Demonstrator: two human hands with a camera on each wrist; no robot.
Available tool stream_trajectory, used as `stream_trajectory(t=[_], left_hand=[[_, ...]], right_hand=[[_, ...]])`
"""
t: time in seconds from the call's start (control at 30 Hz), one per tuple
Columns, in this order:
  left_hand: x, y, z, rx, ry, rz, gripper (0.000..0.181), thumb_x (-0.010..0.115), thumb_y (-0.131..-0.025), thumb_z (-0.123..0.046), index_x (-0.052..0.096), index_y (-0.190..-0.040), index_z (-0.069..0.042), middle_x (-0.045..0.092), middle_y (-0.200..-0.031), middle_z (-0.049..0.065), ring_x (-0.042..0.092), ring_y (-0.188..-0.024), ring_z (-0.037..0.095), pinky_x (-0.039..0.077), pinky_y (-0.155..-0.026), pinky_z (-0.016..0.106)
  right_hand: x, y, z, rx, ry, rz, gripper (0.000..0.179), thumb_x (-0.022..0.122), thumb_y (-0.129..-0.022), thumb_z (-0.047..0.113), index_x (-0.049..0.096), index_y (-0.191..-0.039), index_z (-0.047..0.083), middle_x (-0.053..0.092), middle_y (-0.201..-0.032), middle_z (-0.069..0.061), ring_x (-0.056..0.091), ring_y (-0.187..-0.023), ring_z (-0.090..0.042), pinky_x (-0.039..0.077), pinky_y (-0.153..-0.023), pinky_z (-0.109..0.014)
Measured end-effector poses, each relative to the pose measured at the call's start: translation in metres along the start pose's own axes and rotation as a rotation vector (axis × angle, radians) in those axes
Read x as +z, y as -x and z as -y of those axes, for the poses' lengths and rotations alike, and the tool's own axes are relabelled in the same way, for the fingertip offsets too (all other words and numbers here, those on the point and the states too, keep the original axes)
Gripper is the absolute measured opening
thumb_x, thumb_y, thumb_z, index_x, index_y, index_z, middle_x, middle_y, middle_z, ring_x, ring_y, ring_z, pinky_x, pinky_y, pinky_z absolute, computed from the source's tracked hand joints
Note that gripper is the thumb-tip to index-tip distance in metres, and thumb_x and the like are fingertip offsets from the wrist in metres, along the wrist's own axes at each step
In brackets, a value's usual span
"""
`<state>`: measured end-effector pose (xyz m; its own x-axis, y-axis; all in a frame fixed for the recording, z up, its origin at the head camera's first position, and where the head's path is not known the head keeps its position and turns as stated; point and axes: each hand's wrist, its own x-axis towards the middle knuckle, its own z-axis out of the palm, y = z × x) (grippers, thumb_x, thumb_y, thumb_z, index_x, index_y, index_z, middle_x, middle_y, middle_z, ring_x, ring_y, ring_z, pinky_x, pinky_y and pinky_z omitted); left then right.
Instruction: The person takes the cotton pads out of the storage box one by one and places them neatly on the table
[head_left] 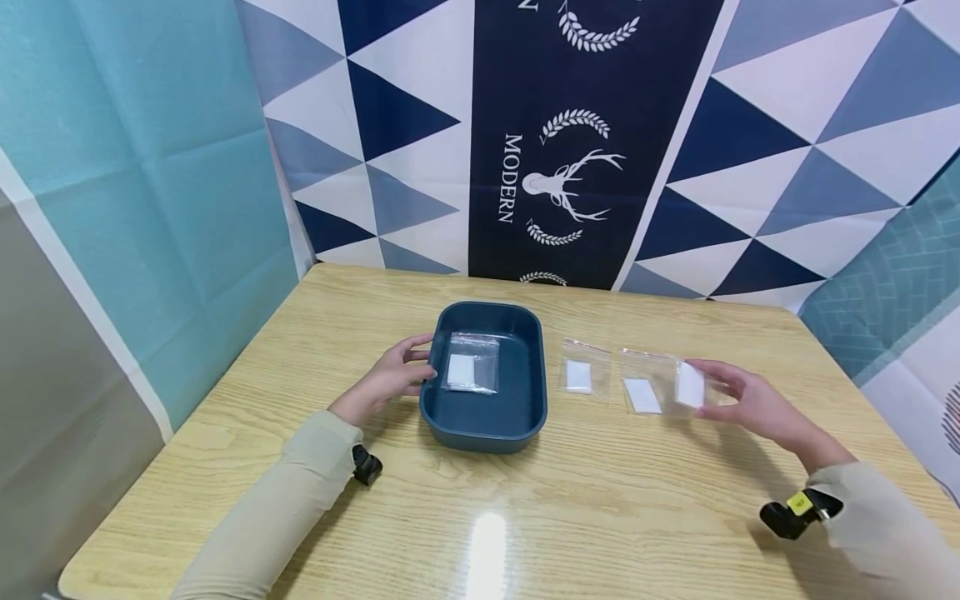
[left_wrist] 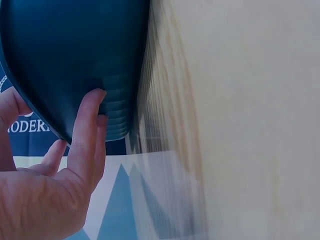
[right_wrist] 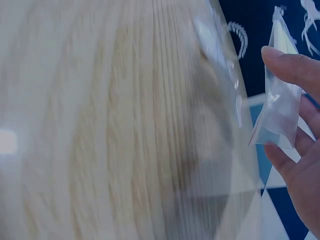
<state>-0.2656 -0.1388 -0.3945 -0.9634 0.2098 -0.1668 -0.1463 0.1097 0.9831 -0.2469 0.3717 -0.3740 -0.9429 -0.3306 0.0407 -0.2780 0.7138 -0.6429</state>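
Observation:
A dark blue rectangular bin (head_left: 483, 437) stands on the table with its long sides running away from me. My left hand (head_left: 386, 379) is at its left side, fingers spread and fairly straight. Two of those fingertips rest against the outer wall of the bin (left_wrist: 60, 60) in the left wrist view. Inside the bin lies a clear zip bag (head_left: 485, 371) with a white piece in it. My right hand (head_left: 757, 404) pinches another clear zip bag (head_left: 690, 385), raised above the table and holding a white piece, between thumb and fingers.
Two more clear zip bags with white pieces lie between the bin and my right hand: one nearer the bin (head_left: 578, 377), the other bag (head_left: 641, 395) beside the held one. A patterned cloth (head_left: 412, 108) hangs behind the wooden table (head_left: 600, 517).

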Motion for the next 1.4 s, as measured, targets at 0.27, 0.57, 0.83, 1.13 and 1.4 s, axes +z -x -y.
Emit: stream_trajectory(t=[0.27,0.57,0.83,1.13,1.4], left_hand=[[-0.001,0.001,-0.002,-0.008,0.003,0.001,0.062,0.055,-0.088,0.002,0.033,-0.143,-0.014,0.039,-0.136,0.018,0.056,-0.108,0.032,0.053,-0.079,0.04],[-0.001,0.003,-0.005,-0.009,0.008,0.015,0.063,0.054,-0.088,0.002,0.032,-0.144,-0.014,0.037,-0.137,0.02,0.054,-0.109,0.034,0.051,-0.082,0.042],[0.0,0.0,-0.001,-0.007,0.018,0.017,0.062,0.055,-0.088,0.003,0.032,-0.144,-0.014,0.038,-0.137,0.02,0.055,-0.109,0.034,0.052,-0.08,0.041],[0.0,0.0,-0.001,-0.003,0.014,0.01,0.062,0.055,-0.088,0.003,0.033,-0.144,-0.013,0.037,-0.137,0.02,0.054,-0.109,0.035,0.052,-0.08,0.041],[-0.001,0.001,-0.004,-0.018,0.038,0.027,0.064,0.054,-0.089,0.003,0.029,-0.146,-0.011,0.034,-0.139,0.022,0.051,-0.113,0.039,0.05,-0.084,0.045]], right_hand=[[-0.01,-0.001,-0.025,0.041,0.01,0.033,0.08,0.076,-0.077,0.026,0.035,-0.141,0.001,0.032,-0.141,-0.028,0.026,-0.125,-0.054,0.025,-0.092,-0.069],[-0.018,-0.004,-0.044,0.066,0.049,0.083,0.082,0.077,-0.076,0.029,0.036,-0.141,0.002,0.029,-0.142,-0.03,0.022,-0.125,-0.056,0.023,-0.092,-0.07],[-0.019,-0.004,-0.052,0.086,0.022,0.116,0.084,0.079,-0.073,0.025,0.036,-0.14,-0.001,0.023,-0.143,-0.033,0.017,-0.126,-0.057,0.02,-0.092,-0.071],[-0.021,-0.001,-0.053,0.088,0.007,0.116,0.085,0.078,-0.074,0.023,0.033,-0.141,-0.002,0.021,-0.144,-0.033,0.016,-0.127,-0.056,0.019,-0.095,-0.07],[-0.011,-0.005,-0.036,0.171,0.005,0.009,0.08,0.069,-0.083,0.036,0.031,-0.143,0.0,0.032,-0.141,-0.029,0.029,-0.125,-0.051,0.03,-0.096,-0.061]])
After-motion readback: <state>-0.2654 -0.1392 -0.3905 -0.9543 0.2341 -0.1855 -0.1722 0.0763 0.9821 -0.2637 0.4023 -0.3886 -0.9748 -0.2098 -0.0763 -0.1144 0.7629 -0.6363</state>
